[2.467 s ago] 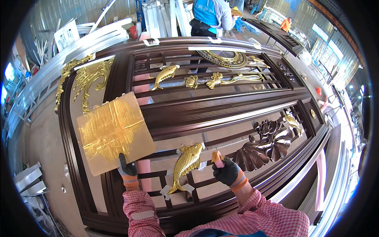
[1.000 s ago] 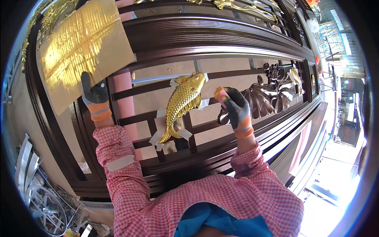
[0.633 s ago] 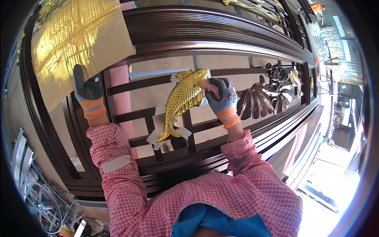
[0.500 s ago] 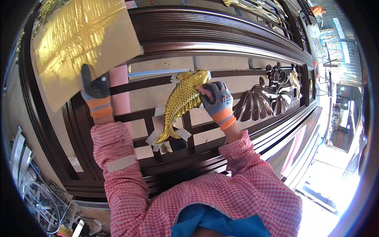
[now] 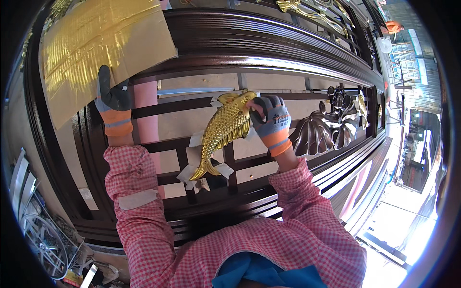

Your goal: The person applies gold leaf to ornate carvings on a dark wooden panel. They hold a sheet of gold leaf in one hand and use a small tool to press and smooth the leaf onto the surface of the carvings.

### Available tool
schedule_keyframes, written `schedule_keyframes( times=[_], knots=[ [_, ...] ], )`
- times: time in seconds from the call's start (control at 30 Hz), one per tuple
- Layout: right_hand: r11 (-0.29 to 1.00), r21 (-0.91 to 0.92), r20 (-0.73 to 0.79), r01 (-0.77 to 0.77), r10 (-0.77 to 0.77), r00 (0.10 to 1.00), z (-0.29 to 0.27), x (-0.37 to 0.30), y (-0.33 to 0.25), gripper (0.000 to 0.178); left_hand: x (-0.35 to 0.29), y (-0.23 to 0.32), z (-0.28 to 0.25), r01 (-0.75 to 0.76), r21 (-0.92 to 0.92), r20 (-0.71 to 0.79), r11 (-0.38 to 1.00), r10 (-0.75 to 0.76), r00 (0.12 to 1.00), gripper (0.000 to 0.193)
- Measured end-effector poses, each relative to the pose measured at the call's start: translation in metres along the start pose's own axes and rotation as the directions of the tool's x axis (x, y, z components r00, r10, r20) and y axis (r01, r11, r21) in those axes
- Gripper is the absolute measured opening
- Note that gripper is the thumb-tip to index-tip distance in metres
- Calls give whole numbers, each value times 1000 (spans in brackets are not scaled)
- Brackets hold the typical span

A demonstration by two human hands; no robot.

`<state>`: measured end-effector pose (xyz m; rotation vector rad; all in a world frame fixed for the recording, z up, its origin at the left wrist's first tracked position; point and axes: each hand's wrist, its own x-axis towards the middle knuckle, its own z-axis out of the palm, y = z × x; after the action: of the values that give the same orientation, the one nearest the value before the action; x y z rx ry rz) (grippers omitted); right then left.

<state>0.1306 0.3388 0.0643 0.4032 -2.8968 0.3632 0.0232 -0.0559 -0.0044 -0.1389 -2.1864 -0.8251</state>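
A gold carp ornament (image 5: 225, 125) lies on the dark brown openwork metal panel (image 5: 206, 98), with pale tape (image 5: 186, 174) around its tail and beside its head. At the head's right edge is my right hand (image 5: 270, 115), in a grey and orange glove. Its fingers are closed in a pinch, bare fingertips against the fish; whatever they hold, if anything, is hidden. Upper left, my left hand (image 5: 114, 96), gloved alike, grips the lower edge of a cardboard sheet (image 5: 139, 53) streaked with gold paint. The thumb lies over the sheet; the other fingers are mostly hidden.
Right of the fish sits a dark lotus-leaf ornament (image 5: 314, 132) with a smaller gold fish (image 5: 361, 110) beyond it. Gold scrollwork (image 5: 312, 14) decorates the far panel. A spoked wheel (image 5: 45, 247) and metal scraps lie at lower left. A pink strip (image 5: 145, 108) runs beneath the bars.
My left hand and the cardboard have shifted slightly farther away along the panel. My right hand stays at the carp's head. The whole view has moved a little.
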Motion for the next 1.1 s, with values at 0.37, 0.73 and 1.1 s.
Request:
schedule_keyframes(
  times=[0.37,0.73,1.1],
  knots=[
    [979,142,114,146,-163,980,2,-6,-20,21,5,-7,11,137,-206,38,969,-132,991,39],
    [960,-101,145,260,-244,959,-8,45,-3,22,15,-17,-18,-16,18,30,1000,16,999,45],
    [914,-84,381,396,-338,861,-10,77,-17,20,-2,-35,-4,367,-785,119,499,-459,880,43]
  ],
)
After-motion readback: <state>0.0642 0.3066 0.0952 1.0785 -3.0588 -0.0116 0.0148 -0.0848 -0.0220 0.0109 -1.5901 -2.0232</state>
